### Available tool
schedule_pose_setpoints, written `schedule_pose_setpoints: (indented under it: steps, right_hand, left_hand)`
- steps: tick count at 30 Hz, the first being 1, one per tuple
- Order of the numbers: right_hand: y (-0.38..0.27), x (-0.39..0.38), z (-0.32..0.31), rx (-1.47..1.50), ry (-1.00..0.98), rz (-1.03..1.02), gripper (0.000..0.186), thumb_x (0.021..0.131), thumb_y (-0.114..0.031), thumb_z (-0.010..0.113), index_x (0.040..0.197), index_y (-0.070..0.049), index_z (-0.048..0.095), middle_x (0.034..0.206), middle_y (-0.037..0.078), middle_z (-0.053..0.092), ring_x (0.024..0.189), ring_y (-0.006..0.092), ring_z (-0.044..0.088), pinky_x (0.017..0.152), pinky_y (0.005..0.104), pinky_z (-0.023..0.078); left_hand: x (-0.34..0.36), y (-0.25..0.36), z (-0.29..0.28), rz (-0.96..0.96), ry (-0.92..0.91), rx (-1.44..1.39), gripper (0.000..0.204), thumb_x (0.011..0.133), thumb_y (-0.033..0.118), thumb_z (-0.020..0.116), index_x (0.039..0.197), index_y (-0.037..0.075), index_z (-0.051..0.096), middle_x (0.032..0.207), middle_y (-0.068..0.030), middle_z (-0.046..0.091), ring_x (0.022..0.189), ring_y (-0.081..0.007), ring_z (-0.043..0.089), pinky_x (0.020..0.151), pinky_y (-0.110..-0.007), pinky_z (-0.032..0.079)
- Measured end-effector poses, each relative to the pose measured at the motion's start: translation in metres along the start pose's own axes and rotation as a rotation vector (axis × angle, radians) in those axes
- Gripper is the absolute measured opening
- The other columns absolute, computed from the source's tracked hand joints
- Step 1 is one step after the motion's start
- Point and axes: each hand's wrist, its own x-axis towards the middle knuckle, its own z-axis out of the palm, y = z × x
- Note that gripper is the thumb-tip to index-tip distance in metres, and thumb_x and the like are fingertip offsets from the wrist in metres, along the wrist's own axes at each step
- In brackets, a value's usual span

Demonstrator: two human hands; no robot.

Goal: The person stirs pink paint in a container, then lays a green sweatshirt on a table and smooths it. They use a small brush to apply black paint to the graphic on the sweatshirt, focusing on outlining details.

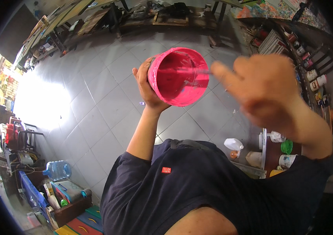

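Observation:
My left hand (149, 91) is wrapped round the side of a bright pink tub (185, 102), holding it tilted in front of my chest. Pink paint (173, 84) coats the inside wall, with a darker patch deep within. At the tub's right side my right hand (258, 82) is closed round a thin stick-like tool (202, 71). The tool's far end reaches through the mouth into the tub and is smeared with pink. Motion blurs this hand and the tool, so the tool's exact kind cannot be made out.
Low wooden tables (115, 27) stand at the back on a grey tiled floor (107, 105). Paint cans (318, 82) line the right side. A white jug (234, 144) sits on the floor near my right. At lower left lies a blue water bottle (58, 170).

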Motion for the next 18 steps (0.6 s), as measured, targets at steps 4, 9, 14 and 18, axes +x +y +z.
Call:
schedule_pose_setpoints:
  steps: [4, 9, 14, 18]
  right_hand:
    - [0.003, 0.002, 0.01, 0.154, 0.04, -0.001, 0.047, 0.055, -0.007, 0.065, 0.101, -0.009, 0.062, 0.06, 0.004, 0.045, 0.054, 0.0244, 0.052, 0.046, 0.0377, 0.037]
    - [-0.007, 0.017, 0.026, 0.179, 0.013, 0.0, 0.038, 0.061, -0.01, 0.063, 0.099, -0.011, 0.06, 0.062, 0.003, 0.053, 0.057, 0.0247, 0.057, 0.048, 0.0389, 0.041]
    - [0.001, 0.043, 0.017, 0.261, 0.136, -0.056, 0.027, 0.064, -0.007, 0.06, 0.09, -0.013, 0.063, 0.06, 0.005, 0.054, 0.057, 0.027, 0.057, 0.049, 0.0406, 0.04]
    - [-0.004, 0.056, 0.016, 0.472, 0.147, -0.159, 0.023, 0.066, -0.007, 0.058, 0.088, -0.013, 0.063, 0.059, 0.008, 0.055, 0.057, 0.0294, 0.056, 0.05, 0.043, 0.04]
  left_hand:
    - [0.0, 0.002, 0.0, -0.02, 0.002, 0.019, 0.094, 0.055, 0.037, 0.085, 0.125, -0.003, 0.037, 0.117, -0.0198, 0.053, 0.109, -0.0336, 0.053, 0.105, -0.045, 0.02]
    - [0.006, 0.006, -0.012, -0.032, 0.056, 0.183, 0.092, 0.056, 0.038, 0.084, 0.125, -0.004, 0.038, 0.117, -0.0201, 0.053, 0.107, -0.0343, 0.054, 0.104, -0.046, 0.022]
    - [0.0, 0.0, -0.043, -0.044, 0.037, 0.318, 0.099, 0.054, 0.042, 0.085, 0.128, -0.002, 0.036, 0.122, -0.0177, 0.05, 0.115, -0.0327, 0.049, 0.107, -0.049, 0.018]
    - [-0.007, 0.008, -0.079, -0.094, 0.072, 0.426, 0.096, 0.055, 0.04, 0.085, 0.127, -0.001, 0.035, 0.121, -0.0174, 0.051, 0.113, -0.0345, 0.05, 0.107, -0.049, 0.019]
